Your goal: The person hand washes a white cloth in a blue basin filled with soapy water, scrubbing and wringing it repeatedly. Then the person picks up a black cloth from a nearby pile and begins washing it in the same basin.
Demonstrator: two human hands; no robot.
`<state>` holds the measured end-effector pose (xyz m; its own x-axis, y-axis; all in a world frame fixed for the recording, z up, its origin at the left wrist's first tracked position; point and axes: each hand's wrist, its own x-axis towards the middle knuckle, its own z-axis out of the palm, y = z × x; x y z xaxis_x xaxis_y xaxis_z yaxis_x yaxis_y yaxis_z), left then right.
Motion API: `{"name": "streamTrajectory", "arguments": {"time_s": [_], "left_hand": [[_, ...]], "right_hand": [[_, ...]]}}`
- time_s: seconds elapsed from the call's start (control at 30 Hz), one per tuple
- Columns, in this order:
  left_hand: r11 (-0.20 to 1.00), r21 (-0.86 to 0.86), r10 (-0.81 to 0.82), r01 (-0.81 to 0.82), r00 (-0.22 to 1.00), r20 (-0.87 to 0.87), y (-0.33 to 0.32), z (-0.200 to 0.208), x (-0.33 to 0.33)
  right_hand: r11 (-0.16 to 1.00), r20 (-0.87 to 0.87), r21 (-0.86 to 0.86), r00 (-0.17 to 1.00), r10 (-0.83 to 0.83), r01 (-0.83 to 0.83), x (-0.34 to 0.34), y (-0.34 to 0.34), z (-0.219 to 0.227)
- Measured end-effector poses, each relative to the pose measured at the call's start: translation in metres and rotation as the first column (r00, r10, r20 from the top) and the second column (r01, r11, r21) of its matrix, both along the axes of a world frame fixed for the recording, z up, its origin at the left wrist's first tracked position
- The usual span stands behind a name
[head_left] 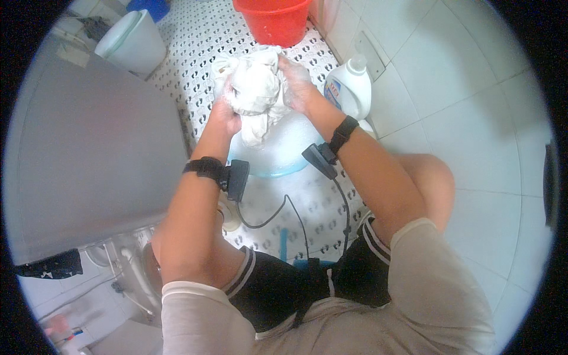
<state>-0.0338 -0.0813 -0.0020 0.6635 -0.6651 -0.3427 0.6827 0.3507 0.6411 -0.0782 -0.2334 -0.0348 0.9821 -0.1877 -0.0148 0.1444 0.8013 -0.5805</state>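
A bunched, wet white cloth (pixel 255 86), perhaps a garment, is held up between both my hands. My left hand (pixel 228 112) grips its left side, with the fingers partly hidden in the folds. On the right side my right hand (pixel 297 86), streaked with suds, is closed around the fabric. One end of the cloth hangs down over a basin (pixel 277 172) with a light blue rim. Whitish, sudsy water (pixel 281 142) fills the basin below.
A red bucket (pixel 275 23) stands beyond the cloth. By the tiled wall (pixel 455 136) on the right is a white detergent bottle (pixel 350 89). A white bin (pixel 133 44) sits at the far left, behind a grey panel (pixel 94 148). Cables hang from my wrist straps.
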Motion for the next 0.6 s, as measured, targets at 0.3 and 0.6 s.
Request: {"name": "streamTrajectory", "arguments": {"time_s": [0.3, 0.6], "left_hand": [[0.975, 0.181, -0.146, 0.126, 0.984, 0.1, 0.012, -0.003, 0.01], [0.795, 0.551, -0.263, 0.253, 0.963, -0.062, 0.023, 0.041, 0.001]], "right_hand": [[0.549, -0.002, -0.834, 0.995, -0.104, 0.056, 0.0, -0.016, -0.002], [0.641, -0.111, -0.741, 0.978, 0.176, -0.2, -0.008, 0.018, -0.002]]}}
